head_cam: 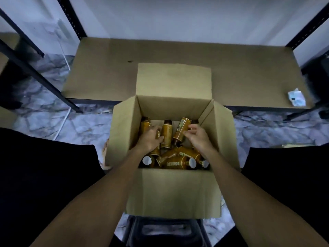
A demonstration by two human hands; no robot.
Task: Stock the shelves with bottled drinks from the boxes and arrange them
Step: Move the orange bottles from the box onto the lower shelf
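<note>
Box (170, 189) centre frame, cardboard, all flaps open, far flap lying over the front edge of the low shelf board (106, 68). Both hands are inside it.

Left hand (150, 138), just left of centre: fingers and thumb curled round the left bottle (156, 150). Bottle body runs down out of the palm toward the lower frame; upper part hidden by the hand.

Right hand (195, 136), just right of centre: fingers hooked over the right side of the tilted bottle (182, 130), thumb against its lower part, so it's grasping. Bottle sits left of the palm and leans toward the upper right.

Upright bottle (167, 131) stands between the two hands, dark cap up, not touched as far as I can see. One more capped bottle (144, 124) against the box's left wall.

Lying bottles (173, 164) are piled along the near wall, below both wrists, pale round ends facing the camera.

Writing: "OATSIDE" in white on the nearest lying one; same word partly readable on the one behind it. Print on the tilted bottle too blurred to read. All bottles amber-brown.

Shelf board holds only a crumpled white packet (296, 98) at right of frame. White cable (62, 122) runs across the marbled floor (85, 125) at left.
</note>
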